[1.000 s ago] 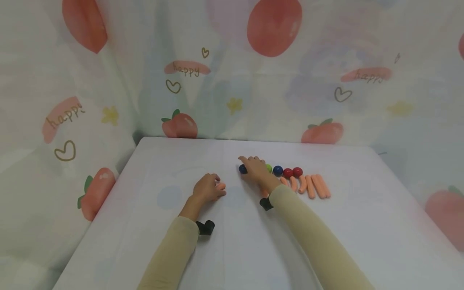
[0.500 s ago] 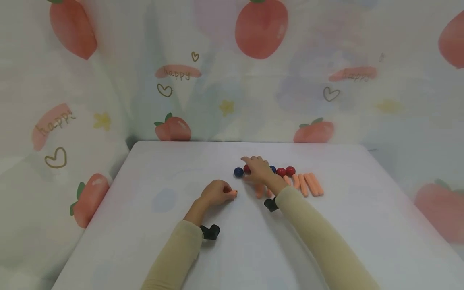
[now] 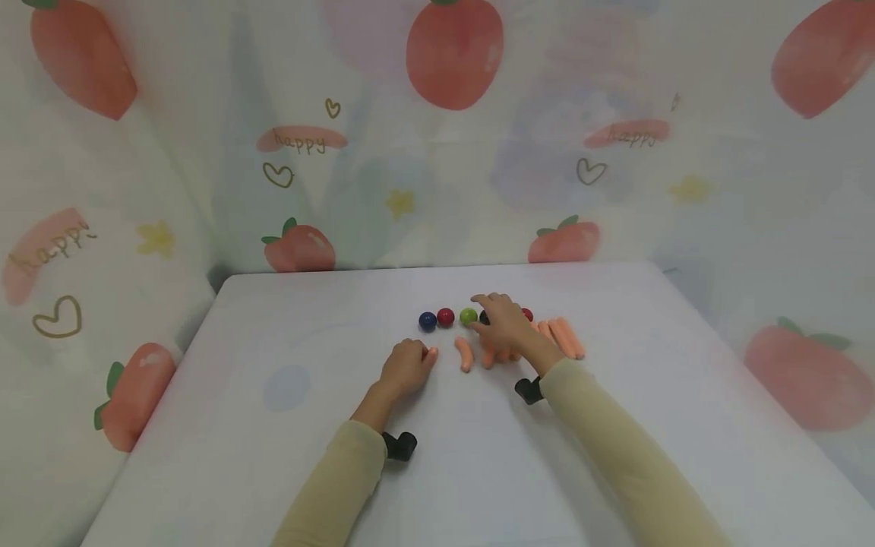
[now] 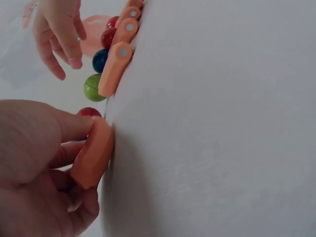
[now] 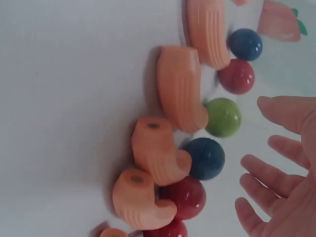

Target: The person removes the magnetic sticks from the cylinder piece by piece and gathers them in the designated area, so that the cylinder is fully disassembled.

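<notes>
My left hand [image 3: 406,368] pinches a short curved orange rod [image 4: 96,153] between thumb and fingers, low over the white table. In the head view only the tip of that rod shows. My right hand [image 3: 507,325] hovers over a row of balls with its fingers spread, holding nothing. Along the row stand a blue ball [image 3: 427,321], a red ball [image 3: 446,317], a green ball [image 5: 223,117] and a darker blue ball [image 5: 203,158], then more red balls [image 5: 182,197]. Several orange rods lie on the near side, one curved rod [image 3: 465,355] closest to my left hand.
Straight orange rods [image 3: 567,338] lie side by side at the right end of the row. A white cloth covers the table [image 3: 307,456]. Behind it hangs a fruit-printed curtain [image 3: 437,175]. Each wrist carries a black camera mount [image 3: 400,447].
My left hand has moved right, bringing its rod up near the blue ball. My right hand has slid right along the row, uncovering the red and green balls. The head view has shifted.
</notes>
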`<state>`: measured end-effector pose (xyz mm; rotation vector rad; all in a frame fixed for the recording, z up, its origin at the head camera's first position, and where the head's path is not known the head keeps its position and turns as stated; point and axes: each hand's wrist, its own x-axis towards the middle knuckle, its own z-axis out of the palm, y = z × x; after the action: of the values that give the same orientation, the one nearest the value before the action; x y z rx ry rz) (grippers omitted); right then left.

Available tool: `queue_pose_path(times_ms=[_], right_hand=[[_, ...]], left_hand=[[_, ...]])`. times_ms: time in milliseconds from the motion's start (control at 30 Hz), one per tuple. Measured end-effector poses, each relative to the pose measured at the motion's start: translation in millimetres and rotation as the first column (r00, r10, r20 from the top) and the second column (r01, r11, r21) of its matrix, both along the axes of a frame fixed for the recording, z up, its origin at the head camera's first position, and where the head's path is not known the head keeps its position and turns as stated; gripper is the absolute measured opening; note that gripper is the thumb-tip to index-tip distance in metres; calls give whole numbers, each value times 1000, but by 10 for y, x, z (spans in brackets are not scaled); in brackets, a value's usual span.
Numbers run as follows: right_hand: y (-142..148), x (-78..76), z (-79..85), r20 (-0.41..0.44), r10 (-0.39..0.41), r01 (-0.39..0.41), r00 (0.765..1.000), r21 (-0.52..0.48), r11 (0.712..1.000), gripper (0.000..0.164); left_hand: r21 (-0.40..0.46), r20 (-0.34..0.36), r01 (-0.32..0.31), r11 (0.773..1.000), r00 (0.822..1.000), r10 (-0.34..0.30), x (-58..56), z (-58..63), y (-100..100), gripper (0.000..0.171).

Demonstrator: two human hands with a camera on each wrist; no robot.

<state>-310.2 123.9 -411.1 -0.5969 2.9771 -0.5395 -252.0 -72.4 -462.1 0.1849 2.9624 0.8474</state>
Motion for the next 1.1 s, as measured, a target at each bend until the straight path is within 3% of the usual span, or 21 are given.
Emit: queue_pose_path(times_ms=[100, 200, 333, 433, 567, 700, 800, 967, 1100], right_hand=[[76, -13, 5, -42, -16, 14, 999, -48, 999, 50], [192, 5, 22, -89, -35, 22, 995, -152, 988, 47], [481, 167, 14, -78, -103, 79, 992, -270, 960, 46], [755, 359, -27, -17, -181, 165, 983, -328, 930, 47], [1144, 508, -265, -11, -278, 253, 961, -376, 891, 54], [1590, 525, -717, -120, -370, 304, 921, -372, 877, 56], [1819, 586, -933, -140, -401, 322, 905, -389, 863, 55], [1911, 824, -944, -112, -426, 342, 898, -432, 834, 52], [1877, 1053, -902, -106, -449, 357, 887, -458, 814, 47]], left_hand=[[-116, -77, -48, 992, 996, 39, 14, -15, 2, 35], [-165, -109, -89, 982, 991, 71, 38, -5, -35, 40], [-127, -22, -97, 987, 995, 95, 101, 16, -102, 60], [-87, 26, -66, 994, 997, 69, 133, 27, -132, 53], [-70, -8, -10, 997, 1000, 9, 125, 26, -110, 24], [-85, -72, 17, 996, 997, -23, 112, 7, 22, 24], [-90, -87, -6, 996, 996, -2, 124, 6, 127, 28], [-93, -86, -65, 994, 995, 57, 160, 12, 233, 40], [-85, -56, -95, 992, 994, 90, 268, 43, 163, 53]])
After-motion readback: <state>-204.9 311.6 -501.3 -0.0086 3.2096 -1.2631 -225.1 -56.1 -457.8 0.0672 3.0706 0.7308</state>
